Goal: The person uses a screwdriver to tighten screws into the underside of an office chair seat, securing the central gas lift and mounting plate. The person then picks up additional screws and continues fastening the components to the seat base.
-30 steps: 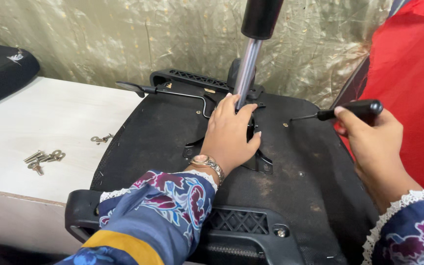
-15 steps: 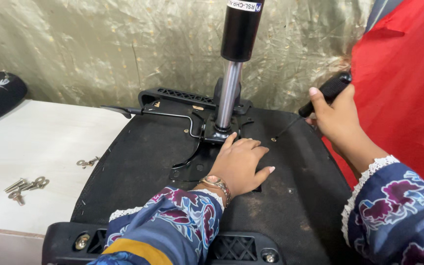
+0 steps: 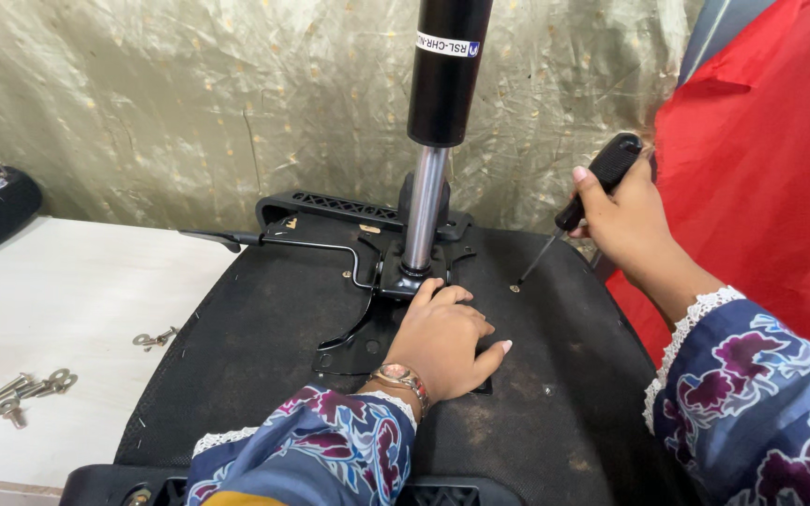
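Screwdriver [image 3: 585, 197], tip on a screw [image 3: 515, 289] at the seat's [image 3: 236, 356] two o'clock, is gripped in the closed right hand [image 3: 625, 220]. Left hand [image 3: 447, 342], fingers spread, presses the plate [image 3: 367, 342] below the cylinder [image 3: 433, 141]. Fastening appears underway; next calls for steady downward turning. Loose bolts [image 3: 25, 389] lie at nine o'clock.

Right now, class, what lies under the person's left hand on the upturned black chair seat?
The left hand presses flat on the black metal mechanism plate bolted to the black chair seat underside. The plate's right part and any bolts there are covered by the palm.
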